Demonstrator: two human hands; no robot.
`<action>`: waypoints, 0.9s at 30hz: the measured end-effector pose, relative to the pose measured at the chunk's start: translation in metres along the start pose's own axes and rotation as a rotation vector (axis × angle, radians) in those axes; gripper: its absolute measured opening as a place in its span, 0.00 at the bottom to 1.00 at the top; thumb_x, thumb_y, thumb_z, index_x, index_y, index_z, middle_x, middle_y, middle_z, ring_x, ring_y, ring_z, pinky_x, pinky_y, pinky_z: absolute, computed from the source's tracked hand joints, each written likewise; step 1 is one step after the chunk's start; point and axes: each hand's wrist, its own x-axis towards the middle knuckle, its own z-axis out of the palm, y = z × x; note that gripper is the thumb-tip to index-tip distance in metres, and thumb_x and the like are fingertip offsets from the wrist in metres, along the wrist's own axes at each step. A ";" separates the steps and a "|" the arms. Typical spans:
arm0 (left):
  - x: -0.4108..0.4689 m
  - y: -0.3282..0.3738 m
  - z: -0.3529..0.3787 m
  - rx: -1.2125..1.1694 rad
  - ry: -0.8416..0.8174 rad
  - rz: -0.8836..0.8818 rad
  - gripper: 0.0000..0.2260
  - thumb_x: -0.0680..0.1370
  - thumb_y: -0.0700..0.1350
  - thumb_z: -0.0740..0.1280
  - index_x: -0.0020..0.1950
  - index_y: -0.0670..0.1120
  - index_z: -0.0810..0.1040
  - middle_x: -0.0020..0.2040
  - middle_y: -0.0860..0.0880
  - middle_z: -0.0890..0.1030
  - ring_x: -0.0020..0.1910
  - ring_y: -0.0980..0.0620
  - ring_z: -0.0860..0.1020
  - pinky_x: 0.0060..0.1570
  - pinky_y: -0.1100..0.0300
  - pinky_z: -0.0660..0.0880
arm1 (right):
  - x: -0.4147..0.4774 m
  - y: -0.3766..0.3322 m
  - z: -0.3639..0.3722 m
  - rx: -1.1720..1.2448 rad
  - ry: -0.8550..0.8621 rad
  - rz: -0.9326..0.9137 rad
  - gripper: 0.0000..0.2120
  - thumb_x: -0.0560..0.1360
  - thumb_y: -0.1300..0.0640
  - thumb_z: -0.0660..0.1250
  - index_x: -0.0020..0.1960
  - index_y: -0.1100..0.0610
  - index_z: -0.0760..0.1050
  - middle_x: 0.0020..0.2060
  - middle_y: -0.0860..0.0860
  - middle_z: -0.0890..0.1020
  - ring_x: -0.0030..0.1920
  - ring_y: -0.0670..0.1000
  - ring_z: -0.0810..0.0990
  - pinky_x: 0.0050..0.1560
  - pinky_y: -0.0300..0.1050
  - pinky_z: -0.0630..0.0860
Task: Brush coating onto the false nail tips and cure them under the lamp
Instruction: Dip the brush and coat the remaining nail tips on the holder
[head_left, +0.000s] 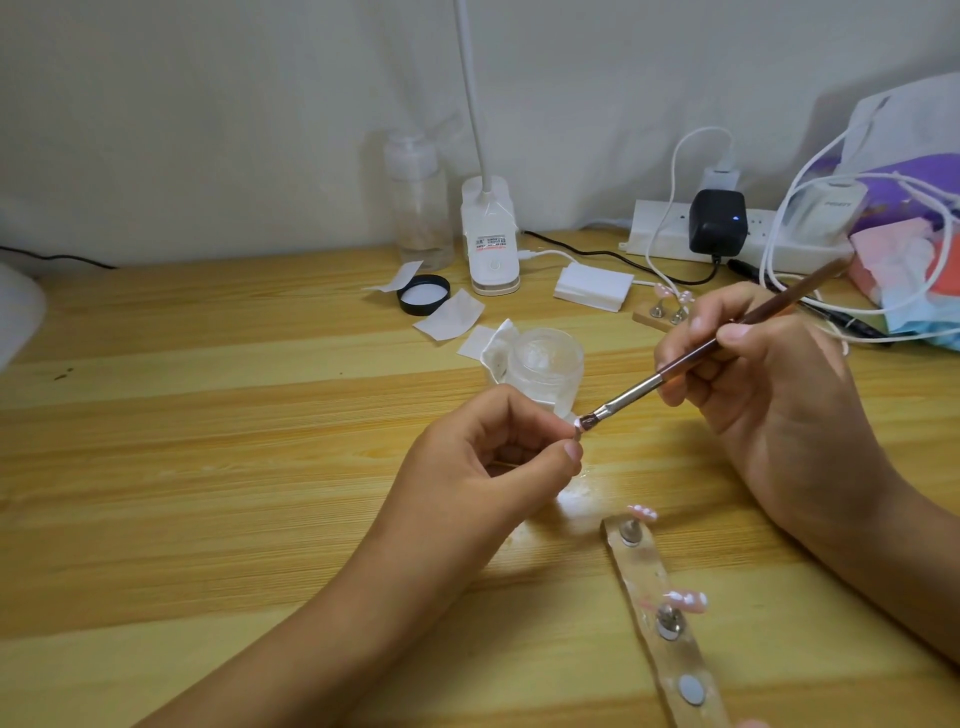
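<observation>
head view: left hand (498, 452) pinches a false nail tip (576, 427) over the table; right hand (753, 374) grips the brush (675, 366), bristles touching it. coating underway; the holder strip (649, 571) carries two more tips (685, 600); curing apparently not yet done.

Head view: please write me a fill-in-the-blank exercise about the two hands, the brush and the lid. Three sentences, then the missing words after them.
1. The right hand grips the brush by its ____.
2. The left hand pinches a nail tip, and the brush's ____ touch it.
3. The lid lying on the table beside the lamp base is ____ in colour.

Missing words: handle; bristles; black.
</observation>
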 end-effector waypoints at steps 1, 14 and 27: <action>0.000 0.000 0.000 -0.004 0.001 -0.002 0.03 0.70 0.47 0.71 0.39 0.56 0.82 0.38 0.52 0.84 0.37 0.58 0.80 0.40 0.65 0.77 | 0.000 0.000 0.000 -0.007 -0.001 -0.001 0.07 0.72 0.63 0.54 0.42 0.59 0.70 0.32 0.53 0.79 0.34 0.50 0.77 0.37 0.39 0.76; 0.000 0.002 0.000 0.002 0.005 -0.014 0.03 0.69 0.46 0.71 0.38 0.55 0.82 0.38 0.52 0.84 0.38 0.57 0.80 0.41 0.64 0.77 | -0.001 0.001 0.001 -0.097 0.024 -0.027 0.07 0.72 0.63 0.56 0.42 0.57 0.72 0.33 0.52 0.80 0.35 0.50 0.78 0.38 0.39 0.76; 0.000 0.001 0.000 -0.001 0.016 -0.024 0.02 0.69 0.46 0.71 0.39 0.53 0.81 0.38 0.51 0.84 0.37 0.57 0.80 0.38 0.65 0.77 | 0.000 0.001 -0.001 -0.155 0.062 -0.025 0.07 0.73 0.62 0.56 0.42 0.56 0.73 0.33 0.51 0.80 0.35 0.50 0.78 0.37 0.39 0.76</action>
